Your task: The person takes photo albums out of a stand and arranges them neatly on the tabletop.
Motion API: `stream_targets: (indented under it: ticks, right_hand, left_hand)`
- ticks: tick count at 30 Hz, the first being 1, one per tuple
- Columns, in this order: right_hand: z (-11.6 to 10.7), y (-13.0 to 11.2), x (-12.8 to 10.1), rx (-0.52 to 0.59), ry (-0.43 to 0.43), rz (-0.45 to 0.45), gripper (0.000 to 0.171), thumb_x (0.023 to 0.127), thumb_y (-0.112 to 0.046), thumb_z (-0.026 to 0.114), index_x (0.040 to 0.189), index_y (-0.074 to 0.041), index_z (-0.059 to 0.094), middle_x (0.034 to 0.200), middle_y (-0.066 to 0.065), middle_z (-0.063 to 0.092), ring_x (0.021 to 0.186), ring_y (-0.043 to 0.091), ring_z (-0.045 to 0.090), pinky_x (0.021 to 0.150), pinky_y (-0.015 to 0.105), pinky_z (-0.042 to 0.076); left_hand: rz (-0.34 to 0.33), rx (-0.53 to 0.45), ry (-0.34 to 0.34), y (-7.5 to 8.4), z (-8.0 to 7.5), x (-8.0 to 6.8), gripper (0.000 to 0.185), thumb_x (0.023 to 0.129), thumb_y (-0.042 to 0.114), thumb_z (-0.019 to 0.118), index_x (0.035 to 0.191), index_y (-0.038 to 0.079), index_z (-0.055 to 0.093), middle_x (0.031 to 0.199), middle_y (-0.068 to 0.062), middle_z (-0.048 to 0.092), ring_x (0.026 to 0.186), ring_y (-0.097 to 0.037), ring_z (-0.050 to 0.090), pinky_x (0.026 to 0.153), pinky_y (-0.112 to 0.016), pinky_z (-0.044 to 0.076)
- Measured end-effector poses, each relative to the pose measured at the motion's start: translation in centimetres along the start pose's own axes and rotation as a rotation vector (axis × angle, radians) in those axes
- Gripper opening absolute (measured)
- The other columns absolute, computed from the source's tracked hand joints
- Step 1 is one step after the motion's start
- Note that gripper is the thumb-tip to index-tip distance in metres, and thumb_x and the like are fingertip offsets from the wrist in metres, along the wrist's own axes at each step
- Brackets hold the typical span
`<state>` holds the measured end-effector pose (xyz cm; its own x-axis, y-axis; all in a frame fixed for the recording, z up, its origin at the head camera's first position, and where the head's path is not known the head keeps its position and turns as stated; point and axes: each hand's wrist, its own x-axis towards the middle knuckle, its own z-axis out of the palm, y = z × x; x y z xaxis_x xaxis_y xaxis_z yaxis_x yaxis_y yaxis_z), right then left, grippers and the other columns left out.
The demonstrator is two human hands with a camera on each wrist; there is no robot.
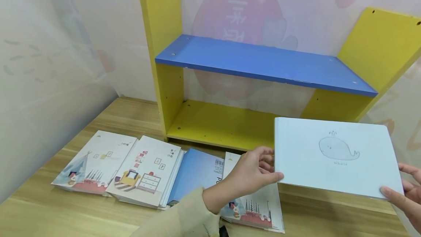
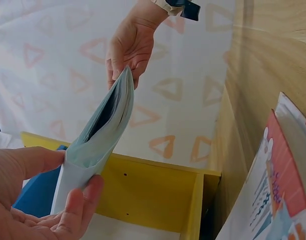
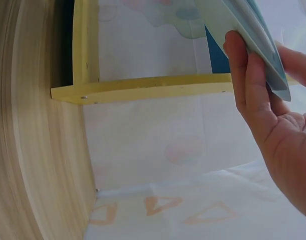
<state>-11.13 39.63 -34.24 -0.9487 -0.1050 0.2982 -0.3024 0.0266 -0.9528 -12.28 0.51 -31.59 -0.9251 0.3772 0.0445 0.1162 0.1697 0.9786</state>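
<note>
A pale blue book with a whale drawing (image 1: pixel 332 154) hangs above the table, in front of the right end of the shelf's lower compartment. My left hand (image 1: pixel 267 165) grips its left edge, thumb on the cover. At the lower right corner my right hand (image 1: pixel 406 187) grips it, thumb on top. The left wrist view shows the book (image 2: pixel 100 145) edge-on between the left hand (image 2: pixel 72 205) and the right hand (image 2: pixel 130 50). In the right wrist view, the right hand (image 3: pixel 258 105) clasps the book's corner (image 3: pixel 238 20).
A small shelf with yellow sides, a blue middle board (image 1: pixel 263 63) and a yellow bottom board (image 1: pixel 220 123) stands against the wall. Several books lie flat on the wooden table (image 1: pixel 46 207): two illustrated ones (image 1: pixel 95 162) (image 1: pixel 148 171), a blue one (image 1: pixel 197 173), and another (image 1: pixel 260 207) under my left forearm.
</note>
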Motion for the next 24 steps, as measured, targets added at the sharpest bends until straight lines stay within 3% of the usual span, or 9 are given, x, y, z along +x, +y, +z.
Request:
stream_targets:
  ticks: [7,16,24]
  right_hand:
    - [-1.6,1.1,0.1,-0.082,-0.012,0.048,0.068,0.092,0.021,0.046,0.132,-0.034,0.038,0.098,-0.024,0.070,0.082,-0.003,0.070,0.065,0.010,0.052]
    - [-3.0,2.1,-0.1,-0.054,-0.071,0.082,0.069,0.092,0.023,0.046,0.131,-0.035,0.039,0.097,-0.023,0.071,0.082,-0.001,0.071,0.065,0.012,0.053]
    - [-3.9,3.4,-0.4,-0.036,-0.141,0.092,0.069,0.092,0.024,0.044,0.132,-0.032,0.039,0.100,-0.021,0.072,0.084,0.004,0.072,0.066,0.015,0.055]
  left_hand:
    - [-0.016,0.016,-0.022,-0.6,0.5,0.3,0.053,0.085,0.018,0.080,0.132,0.008,0.057,0.119,-0.004,0.066,0.089,0.000,0.063,0.079,-0.016,0.053]
    - [-0.097,0.037,-0.016,-1.0,1.5,0.6,0.052,0.083,0.020,0.082,0.129,0.011,0.059,0.117,0.002,0.067,0.086,0.001,0.062,0.077,-0.017,0.052]
    - [-0.127,0.058,-0.005,-1.5,2.1,0.7,0.049,0.082,0.021,0.083,0.125,0.014,0.061,0.113,0.005,0.067,0.083,0.000,0.060,0.073,-0.019,0.052]
